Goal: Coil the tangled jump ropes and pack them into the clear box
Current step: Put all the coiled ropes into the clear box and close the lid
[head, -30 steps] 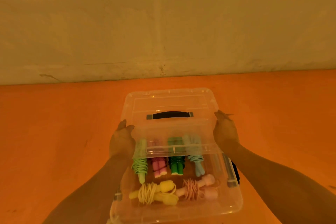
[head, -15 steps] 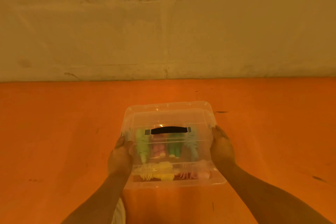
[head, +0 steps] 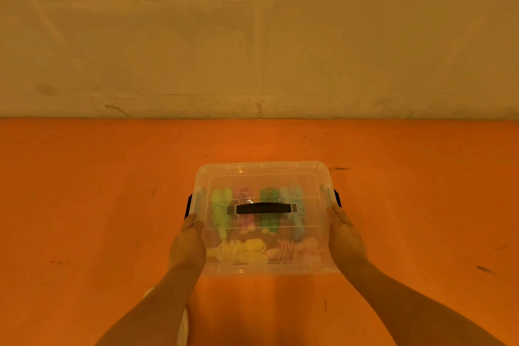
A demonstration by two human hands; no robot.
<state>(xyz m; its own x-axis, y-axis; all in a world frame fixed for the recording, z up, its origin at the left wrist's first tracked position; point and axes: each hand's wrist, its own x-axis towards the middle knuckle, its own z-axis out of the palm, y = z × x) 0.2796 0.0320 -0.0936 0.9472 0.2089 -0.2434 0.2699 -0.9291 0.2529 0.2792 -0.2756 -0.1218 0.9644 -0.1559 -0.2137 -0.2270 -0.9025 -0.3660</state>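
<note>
The clear box (head: 264,170) sits on the orange floor with its clear lid (head: 309,222) lying flat on top; a black handle (head: 262,208) crosses the lid's middle. Through the plastic I see several coiled jump ropes: light green (head: 220,212), pink (head: 245,213), dark green (head: 268,216), light blue (head: 295,213), yellow (head: 238,253) and peach (head: 292,251). My left hand (head: 187,244) holds the lid's left edge with the thumb on top. My right hand (head: 344,236) lies flat against the right edge. Black side latches (head: 189,205) stand swung out at both sides.
The orange floor (head: 98,219) spreads out on all sides of the box. A pale stained wall (head: 252,36) rises behind it. A bit of white cloth (head: 182,326) shows beside my left forearm.
The lid was tilted up at the back with the box's front open; both hands have brought it down flat onto the box. The view has pulled back.
</note>
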